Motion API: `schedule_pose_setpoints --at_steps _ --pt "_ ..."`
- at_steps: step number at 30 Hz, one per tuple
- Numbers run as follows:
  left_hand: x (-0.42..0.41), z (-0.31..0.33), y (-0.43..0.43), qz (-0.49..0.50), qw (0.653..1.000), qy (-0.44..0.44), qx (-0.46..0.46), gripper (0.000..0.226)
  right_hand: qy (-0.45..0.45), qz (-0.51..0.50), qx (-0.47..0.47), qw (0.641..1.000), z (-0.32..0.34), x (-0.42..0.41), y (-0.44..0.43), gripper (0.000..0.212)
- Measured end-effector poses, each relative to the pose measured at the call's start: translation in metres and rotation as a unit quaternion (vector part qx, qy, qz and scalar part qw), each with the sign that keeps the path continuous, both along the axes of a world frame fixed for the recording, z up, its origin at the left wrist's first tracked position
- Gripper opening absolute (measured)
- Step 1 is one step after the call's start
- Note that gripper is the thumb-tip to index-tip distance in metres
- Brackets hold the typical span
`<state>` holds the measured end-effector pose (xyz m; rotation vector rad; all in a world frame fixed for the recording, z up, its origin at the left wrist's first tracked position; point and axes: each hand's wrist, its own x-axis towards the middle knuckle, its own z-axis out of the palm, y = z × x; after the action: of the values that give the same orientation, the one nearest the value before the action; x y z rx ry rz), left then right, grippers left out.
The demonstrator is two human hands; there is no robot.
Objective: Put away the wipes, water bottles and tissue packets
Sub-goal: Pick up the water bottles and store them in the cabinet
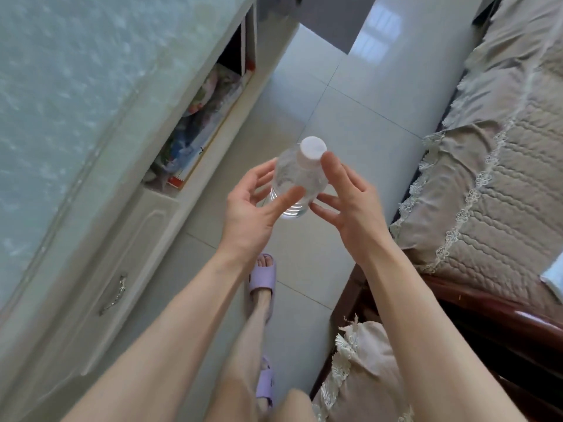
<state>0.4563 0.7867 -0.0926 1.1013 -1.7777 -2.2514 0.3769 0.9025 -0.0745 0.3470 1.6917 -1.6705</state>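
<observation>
Head view: water bottle (292,181), clear with a white cap (313,149), is mid-air over the tiled floor (350,102), between the desk (61,86) front and the near edge of the bed (487,147). It rests on nothing.

Left hand (249,208) grips the body, thumb across the front and fingers curled behind. Right hand (350,208) pinches it loosely, thumb at the shoulder by the cap, fingers under the body.

Step, my read: bottle in transit to storage. The open compartment (213,134) under the desk top already holds colourful packs and looks like the target.

Next move needs a one-hand grip, a reach left and down, and clearance past the compartment lip into a free gap.
</observation>
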Motion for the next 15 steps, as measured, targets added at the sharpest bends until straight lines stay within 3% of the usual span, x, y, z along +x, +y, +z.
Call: schedule_pose_setpoints --at_steps 5,10,15 --pt "-0.073 -0.008 -0.024 -0.022 1.000 -0.008 0.006 0.060 -0.019 -0.027 -0.005 0.999 -0.006 -0.069 -0.020 0.049" --pt "-0.129 -0.015 -0.040 -0.030 0.999 -0.013 0.014 0.055 -0.021 -0.039 -0.006 0.999 -0.012 -0.123 -0.036 0.076" --pt "-0.174 -0.021 -0.052 -0.034 0.999 -0.019 0.011 0.066 -0.030 -0.044 -0.020 0.998 -0.024 -0.171 -0.048 0.078"
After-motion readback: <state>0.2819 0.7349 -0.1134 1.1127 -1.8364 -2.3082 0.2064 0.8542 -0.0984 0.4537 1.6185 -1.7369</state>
